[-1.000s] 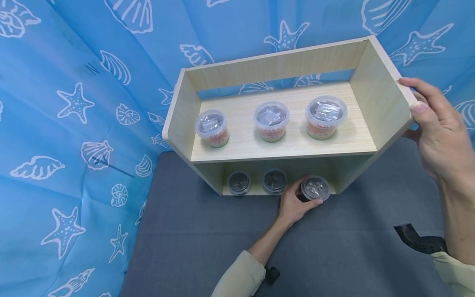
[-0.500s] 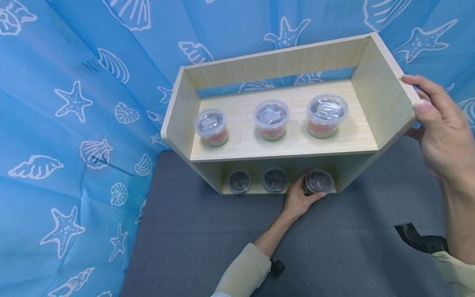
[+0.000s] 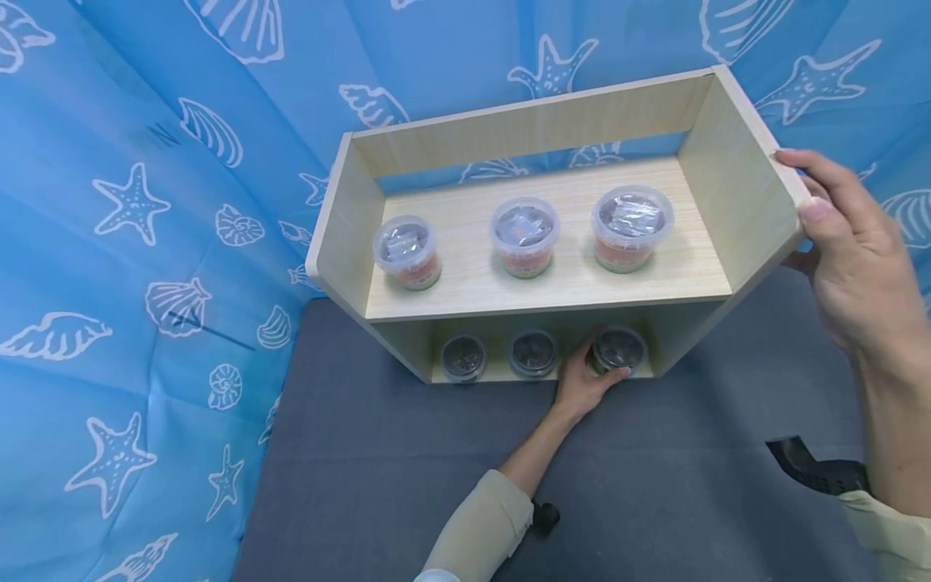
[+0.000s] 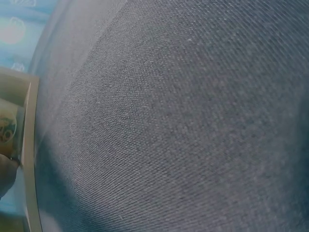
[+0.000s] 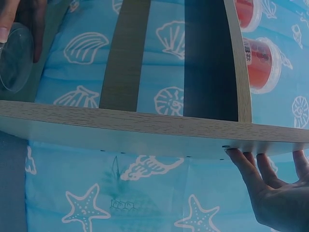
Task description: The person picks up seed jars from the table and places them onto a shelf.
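In the head view my left hand [image 3: 580,386] grips a small lidded plastic tub [image 3: 620,349] with a dark top, at the right of the lower shelf. The right wrist view shows this tub's clear lid [image 5: 17,60] and fingers at it. My right hand [image 3: 861,250] rests its fingertips against the right side panel of the pale wooden two-tier shelf unit [image 3: 749,162]. Two dark-topped tubs, a middle one [image 3: 533,352] and a left one [image 3: 463,357], stand beside the gripped tub.
On the upper shelf stand three tubs with reddish contents: left [image 3: 407,252], middle [image 3: 524,237], right [image 3: 631,228]. A blue curtain [image 3: 182,242] printed with shells and starfish hangs behind and to the left. Dark grey cloth [image 3: 378,469] covers the table.
My left hand has moved the dark-topped tub inward, from the lower shelf's front edge into its right end. The right hand stays at the side panel.
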The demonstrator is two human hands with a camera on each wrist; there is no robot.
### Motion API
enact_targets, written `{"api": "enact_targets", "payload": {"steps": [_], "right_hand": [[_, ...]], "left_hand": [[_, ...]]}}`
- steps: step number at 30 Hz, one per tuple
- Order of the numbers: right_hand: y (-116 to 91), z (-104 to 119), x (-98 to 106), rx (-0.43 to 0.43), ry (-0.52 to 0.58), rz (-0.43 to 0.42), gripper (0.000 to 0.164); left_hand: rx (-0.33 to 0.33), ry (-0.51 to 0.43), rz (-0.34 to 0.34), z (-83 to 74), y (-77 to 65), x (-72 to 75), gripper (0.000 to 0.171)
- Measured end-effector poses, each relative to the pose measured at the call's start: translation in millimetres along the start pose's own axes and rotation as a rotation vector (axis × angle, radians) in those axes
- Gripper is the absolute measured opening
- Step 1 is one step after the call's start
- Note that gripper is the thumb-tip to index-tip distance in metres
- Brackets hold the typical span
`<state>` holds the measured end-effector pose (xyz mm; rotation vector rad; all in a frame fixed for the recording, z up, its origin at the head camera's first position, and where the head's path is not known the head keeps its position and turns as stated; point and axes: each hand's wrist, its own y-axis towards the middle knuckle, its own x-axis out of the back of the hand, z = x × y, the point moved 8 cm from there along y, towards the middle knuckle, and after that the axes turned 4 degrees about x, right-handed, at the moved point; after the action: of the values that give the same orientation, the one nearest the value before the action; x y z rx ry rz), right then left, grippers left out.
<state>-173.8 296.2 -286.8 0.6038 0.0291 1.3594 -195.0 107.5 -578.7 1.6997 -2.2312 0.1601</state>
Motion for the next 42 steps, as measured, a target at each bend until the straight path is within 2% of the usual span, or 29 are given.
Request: {"api": "enact_targets", "payload": {"steps": [6, 17, 19, 21, 25, 28, 29, 32, 34, 37, 39, 42], "right_hand": [[-1, 2, -2, 0.004, -0.015, -0.006, 0.046], [-1, 4, -7, -0.01, -0.001, -0.011, 0.047], [-1, 3, -8, -0.026, 0.016, -0.023, 0.047], [-2, 1, -9, -0.046, 0.102, -0.037, 0.047], [-6, -2, -12, -0.077, 0.136, -0.033, 0.046], [-13, -3, -12, -0.067, 0.136, -0.033, 0.046], [-16, -4, -11, -0.057, 0.18, -0.044, 0.046], [-22, -5, -8, -0.028, 0.228, -0.063, 0.045], [-26, -7, -5, -0.025, 0.179, -0.07, 0.044], [-34, -11, -4, -0.034, -0.008, -0.062, 0.044], [-39, -14, -3, -0.042, -0.065, -0.062, 0.044], [-49, -20, -3, -0.051, -0.095, -0.05, 0.044]], "left_hand": [[0.053, -0.019, 0.039, 1.5, 3.0, -1.0, 0.08], [0.104, 0.039, 0.038, 2.0, 1.2, 4.9, 0.084], [0.102, 0.052, 0.044, 1.0, 0.0, 5.8, 0.087], [0.088, 0.076, 0.046, -1.6, -1.8, 6.8, 0.09], [0.036, 0.115, 0.044, -10.4, -5.7, 9.7, 0.093], [-0.005, 0.12, 0.042, -16.9, -9.3, 12.1, 0.094], [-0.011, 0.12, 0.044, -18.4, -10.8, 12.8, 0.095], [-0.004, 0.105, 0.072, -21.5, -16.3, 14.4, 0.097], [0.013, 0.099, 0.094, -23.4, -20.5, 16.0, 0.098], [0.025, 0.098, 0.114, -28.1, -27.2, 19.9, 0.097], [0.019, 0.1, 0.126, -32.4, -31.4, 22.4, 0.096], [0.005, 0.107, 0.149, -39.1, -37.8, 25.5, 0.095]]}}
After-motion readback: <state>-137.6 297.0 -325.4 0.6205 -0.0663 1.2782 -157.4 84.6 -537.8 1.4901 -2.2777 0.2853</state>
